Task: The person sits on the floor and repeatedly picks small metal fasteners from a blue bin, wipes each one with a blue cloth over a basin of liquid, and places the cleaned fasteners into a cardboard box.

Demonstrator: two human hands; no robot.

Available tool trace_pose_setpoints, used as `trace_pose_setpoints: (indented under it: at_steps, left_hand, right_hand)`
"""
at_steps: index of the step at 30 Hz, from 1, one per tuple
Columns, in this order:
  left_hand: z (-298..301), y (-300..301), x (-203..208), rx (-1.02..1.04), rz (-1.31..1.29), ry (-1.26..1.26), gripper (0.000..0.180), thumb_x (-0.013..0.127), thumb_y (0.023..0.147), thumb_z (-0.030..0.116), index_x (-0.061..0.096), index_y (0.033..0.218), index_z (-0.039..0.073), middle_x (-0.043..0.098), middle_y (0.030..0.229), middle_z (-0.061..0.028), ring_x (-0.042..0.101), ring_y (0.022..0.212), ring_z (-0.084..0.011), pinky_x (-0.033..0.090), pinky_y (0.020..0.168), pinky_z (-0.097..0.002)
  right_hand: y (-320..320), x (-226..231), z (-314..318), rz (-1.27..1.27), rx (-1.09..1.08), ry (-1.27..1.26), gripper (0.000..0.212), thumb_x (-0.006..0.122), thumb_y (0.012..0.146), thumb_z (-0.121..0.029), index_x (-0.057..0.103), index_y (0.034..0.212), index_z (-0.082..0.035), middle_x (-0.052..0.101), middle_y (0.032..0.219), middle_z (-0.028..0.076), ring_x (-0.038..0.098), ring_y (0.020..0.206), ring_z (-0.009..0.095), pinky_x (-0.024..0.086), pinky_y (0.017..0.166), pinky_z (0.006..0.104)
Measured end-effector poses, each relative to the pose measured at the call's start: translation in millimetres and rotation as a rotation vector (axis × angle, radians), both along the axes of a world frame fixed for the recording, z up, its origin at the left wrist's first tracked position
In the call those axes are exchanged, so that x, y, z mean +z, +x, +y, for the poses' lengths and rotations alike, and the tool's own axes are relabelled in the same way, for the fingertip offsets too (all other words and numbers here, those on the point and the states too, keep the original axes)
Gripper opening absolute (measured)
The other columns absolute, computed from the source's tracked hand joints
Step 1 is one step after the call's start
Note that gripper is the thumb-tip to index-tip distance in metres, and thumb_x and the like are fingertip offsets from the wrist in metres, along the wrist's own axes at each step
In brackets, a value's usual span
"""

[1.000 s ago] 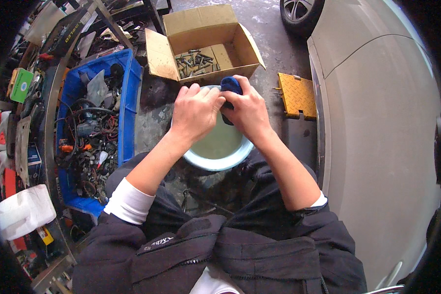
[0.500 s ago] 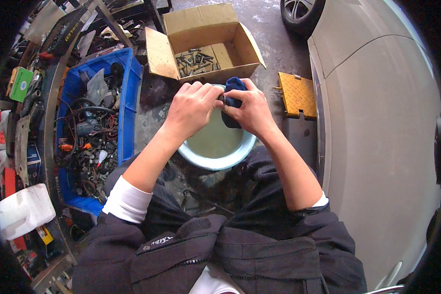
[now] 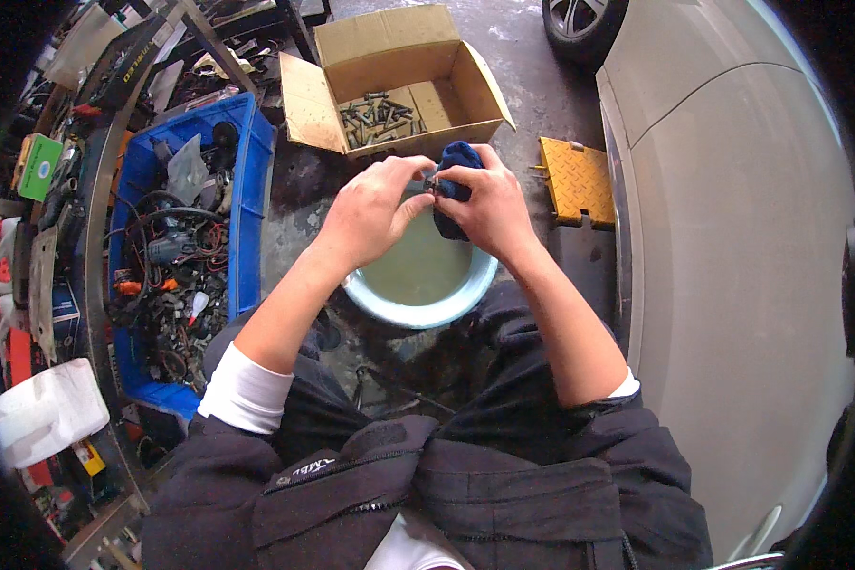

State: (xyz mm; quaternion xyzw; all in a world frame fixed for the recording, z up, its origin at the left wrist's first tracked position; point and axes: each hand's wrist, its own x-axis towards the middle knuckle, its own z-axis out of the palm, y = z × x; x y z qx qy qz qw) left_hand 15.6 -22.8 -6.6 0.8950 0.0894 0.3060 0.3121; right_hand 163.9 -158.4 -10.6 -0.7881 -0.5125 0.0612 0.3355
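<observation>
Above a round, pale-blue basin (image 3: 418, 315) of cloudy greenish water, both hands meet. My right hand (image 3: 494, 209) is closed round a dark blue cloth (image 3: 459, 155) and pinches a small dark metal part (image 3: 431, 184) at its fingertips. The cloth's darker lower end hangs over the water. My left hand (image 3: 366, 211) curves round the part's other side, thumb and fingertips at its end. Fingers hide most of the part, so its exact kind cannot be told.
Beyond the basin stands an open cardboard box (image 3: 404, 147) with several metal bolts (image 3: 375, 116). A blue crate (image 3: 244, 218) of wires and scrap parts lies left, beside a cluttered metal rack (image 3: 95, 237). A pale car (image 3: 731, 247) and a yellow ramp (image 3: 577, 180) are on the right.
My left thumb and fingers have spread wider round the small metal part. The right hand and cloth have shifted slightly, and the cloth's top is bunched a little higher.
</observation>
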Motion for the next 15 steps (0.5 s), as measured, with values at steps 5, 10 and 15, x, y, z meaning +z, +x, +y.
trace_pose_setpoints:
  at_steps: [5,10,15]
  left_hand:
    - [6,-1,-4,-0.031,0.064,0.116,0.015,0.07,0.094,0.013,0.065,0.105,0.005,0.067,0.094,-0.0147,0.066,0.089,-0.0364,0.053,0.079,-0.0466]
    - [-4,-1,-8,0.045,0.288,-0.364,0.037,0.052,0.108,0.034,0.061,0.094,0.002,0.063,0.081,-0.0126,0.063,0.078,-0.0285,0.049,0.073,-0.0398]
    - [11,1,-14,0.199,0.228,-0.668,0.05,0.043,0.111,0.039,0.059,0.083,0.0,0.059,0.07,-0.0065,0.057,0.064,-0.0186,0.047,0.064,-0.0367]
  right_hand:
    - [1,-4,-3,-0.004,0.059,-0.006,0.031,0.084,0.077,-0.024,0.08,0.107,-0.017,0.061,0.133,0.018,0.07,0.107,0.039,0.059,0.091,0.0459]
    - [-5,3,1,-0.156,0.059,0.066,0.03,0.085,0.075,-0.022,0.079,0.105,-0.019,0.06,0.133,0.017,0.07,0.105,0.037,0.06,0.087,0.0452]
    - [-6,9,4,-0.223,0.008,0.166,0.027,0.086,0.079,-0.027,0.08,0.104,-0.018,0.061,0.13,0.016,0.07,0.103,0.037,0.06,0.088,0.0446]
